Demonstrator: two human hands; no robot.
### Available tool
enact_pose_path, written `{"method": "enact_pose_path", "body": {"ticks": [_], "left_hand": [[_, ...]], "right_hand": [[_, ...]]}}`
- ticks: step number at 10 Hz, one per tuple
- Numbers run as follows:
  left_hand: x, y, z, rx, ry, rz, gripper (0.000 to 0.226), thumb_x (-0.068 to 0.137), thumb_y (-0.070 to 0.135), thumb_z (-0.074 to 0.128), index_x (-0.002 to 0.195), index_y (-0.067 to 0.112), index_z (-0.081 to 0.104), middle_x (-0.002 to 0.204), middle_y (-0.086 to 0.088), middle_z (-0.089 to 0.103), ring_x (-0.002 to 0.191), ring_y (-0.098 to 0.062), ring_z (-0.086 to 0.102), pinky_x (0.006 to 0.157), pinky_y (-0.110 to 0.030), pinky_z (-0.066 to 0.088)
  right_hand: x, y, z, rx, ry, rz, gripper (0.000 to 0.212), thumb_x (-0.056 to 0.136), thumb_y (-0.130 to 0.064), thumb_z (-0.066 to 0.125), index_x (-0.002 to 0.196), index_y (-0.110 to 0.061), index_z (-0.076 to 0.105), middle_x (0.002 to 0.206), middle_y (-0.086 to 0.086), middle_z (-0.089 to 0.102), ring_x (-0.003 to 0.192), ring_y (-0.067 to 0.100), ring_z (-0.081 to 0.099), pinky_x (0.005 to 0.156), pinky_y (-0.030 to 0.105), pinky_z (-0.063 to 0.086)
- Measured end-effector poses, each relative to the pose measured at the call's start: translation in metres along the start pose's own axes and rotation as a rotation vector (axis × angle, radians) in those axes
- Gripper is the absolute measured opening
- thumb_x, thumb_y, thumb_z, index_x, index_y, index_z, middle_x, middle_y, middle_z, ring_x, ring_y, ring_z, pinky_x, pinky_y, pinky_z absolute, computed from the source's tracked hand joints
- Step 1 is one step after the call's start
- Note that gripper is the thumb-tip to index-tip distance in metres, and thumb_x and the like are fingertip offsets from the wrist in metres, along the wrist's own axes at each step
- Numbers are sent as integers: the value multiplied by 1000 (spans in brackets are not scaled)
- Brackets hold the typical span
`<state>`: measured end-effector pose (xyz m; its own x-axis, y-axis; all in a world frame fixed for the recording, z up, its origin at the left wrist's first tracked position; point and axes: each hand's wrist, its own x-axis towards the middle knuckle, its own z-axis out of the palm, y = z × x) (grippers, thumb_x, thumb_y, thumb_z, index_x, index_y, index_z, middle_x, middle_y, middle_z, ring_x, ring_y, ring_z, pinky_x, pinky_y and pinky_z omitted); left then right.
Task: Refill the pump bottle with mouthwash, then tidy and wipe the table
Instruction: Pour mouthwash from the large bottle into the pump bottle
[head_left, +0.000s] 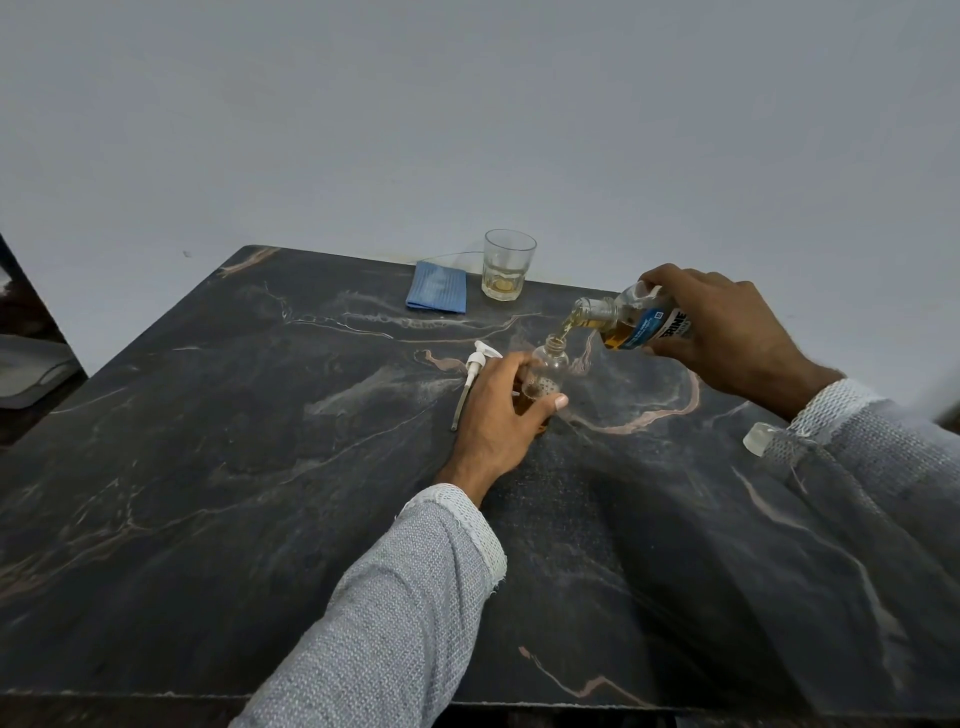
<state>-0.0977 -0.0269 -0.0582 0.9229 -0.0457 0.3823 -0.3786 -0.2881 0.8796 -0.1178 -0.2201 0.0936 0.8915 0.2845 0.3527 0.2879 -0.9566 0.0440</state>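
Left hand wrapped round small clear pump bottle, standing upright on dark marbled worktop, a little amber liquid at its bottom. Right hand gripping mouthwash bottle, tipped mouth-down toward the left, amber stream falling into the open neck below. White pump head lying flat just left of the held bottle. Folded blue cloth and glass tumbler side by side near the far edge. Clear cap beside right sleeve.

The left hand hides the pump bottle's lower half.
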Motion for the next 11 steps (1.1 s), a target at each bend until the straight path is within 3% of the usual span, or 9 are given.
{"method": "enact_pose_path", "body": {"ticks": [2,5,11], "left_hand": [[0,0,0,1,-1,6,43,81,37,73,118,27,53,116,5,56,106,-10,54,86,-24,47],[0,0,-1,5,5,4,45,81,36,74,119,27,53,119,4,56,108,-10,54,87,-22,47],[0,2,-2,23,1,-2,46,82,37,73,122,26,52,124,3,55,114,-13,52,95,-33,49]], "right_hand": [[0,1,-1,-4,3,-4,59,79,-23,78,129,-18,47,120,11,63,105,31,59,93,52,45],[0,0,-3,-7,-5,-2,59,80,-24,77,130,-17,46,122,11,63,107,32,58,94,52,45],[2,1,-4,-16,6,-22,58,80,-25,77,130,-17,47,121,11,63,107,32,58,94,52,44]]}}
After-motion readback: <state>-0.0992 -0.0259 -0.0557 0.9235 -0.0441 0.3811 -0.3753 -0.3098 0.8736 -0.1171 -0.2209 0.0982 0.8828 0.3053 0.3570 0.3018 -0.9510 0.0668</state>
